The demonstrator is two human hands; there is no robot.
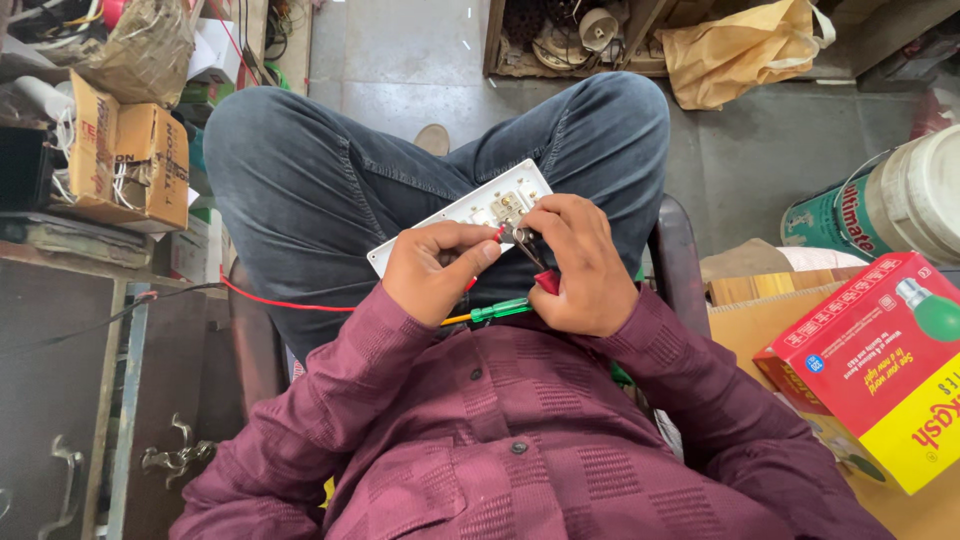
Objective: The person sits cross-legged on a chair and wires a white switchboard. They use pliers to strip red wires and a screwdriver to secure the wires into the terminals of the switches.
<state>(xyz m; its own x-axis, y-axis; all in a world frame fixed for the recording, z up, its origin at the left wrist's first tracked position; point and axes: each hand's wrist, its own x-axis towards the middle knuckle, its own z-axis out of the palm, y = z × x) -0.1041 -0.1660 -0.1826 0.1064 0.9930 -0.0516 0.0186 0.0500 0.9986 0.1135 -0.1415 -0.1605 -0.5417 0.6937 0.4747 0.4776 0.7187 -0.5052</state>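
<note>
Shirt: a maroon textured shirt (520,440) fills the bottom of the frame, sleeves running up to both hands at the centre.
Left hand: the left hand (437,270), just left of centre, is curled nearly closed, thumb and forefinger pinched on a red wire (290,303) that trails off to the left edge of the lap.
Right hand: the right hand (580,265), just right of centre, is closed round a small plier-like tool with red handles (545,282); its metal tips point up and left to where the wire end meets the board.
Screwdriver: a green-handled screwdriver with a yellow shaft (500,311) lies crosswise right below both hands, against the shirt; whether either hand holds it I cannot tell.
Switch board: a white rectangular switch board (470,205) rests tilted on the lap, directly beyond the hands, its lower edge hidden under the fingers, its upper right corner clear of them.
Legs: crossed legs in dark blue jeans (320,180) carry the board, upper middle of the frame.
Right side: a red and yellow bulb carton (880,370) at the lower right, a white and green tub (900,200) above it.
Left side: a brown cardboard box (125,165) with wires at the upper left.
Far: a tan bag (740,50) on the grey floor, top right.
</note>
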